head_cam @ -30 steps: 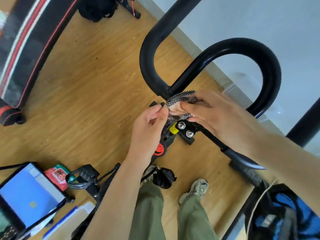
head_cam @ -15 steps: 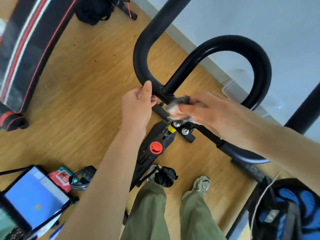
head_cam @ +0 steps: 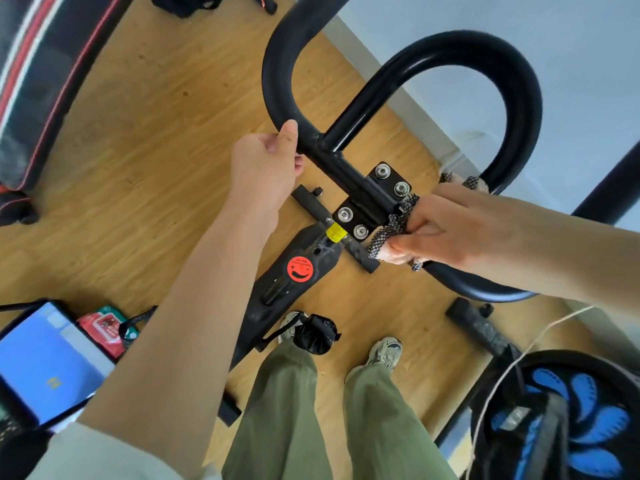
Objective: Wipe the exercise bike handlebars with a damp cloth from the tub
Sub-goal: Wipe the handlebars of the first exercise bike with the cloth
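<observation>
The black handlebars [head_cam: 519, 98] of the exercise bike loop up through the middle of the head view, bolted to the stem by a plate with several bolts [head_cam: 372, 202]. My left hand [head_cam: 266, 164] grips the left bar just left of the joint, thumb up along the tube. My right hand [head_cam: 446, 230] is closed around a grey mesh cloth [head_cam: 391, 230] wrapped on the bar just right of the bolt plate. A red round sticker [head_cam: 300, 269] marks the bike frame below. No tub shows in this view.
Wooden floor [head_cam: 156, 150] lies below. A lit tablet [head_cam: 45, 368] and a red packet [head_cam: 104, 327] sit at the lower left. A black and red striped bench [head_cam: 41, 64] fills the upper left. A blue and black bag [head_cam: 571, 417] is at the lower right. My shoes [head_cam: 384, 355] stand under the bike.
My right hand has slid the cloth from the centre joint over to the right of the bolt plate, uncovering the bolts. My left hand left the cloth and took the left bar.
</observation>
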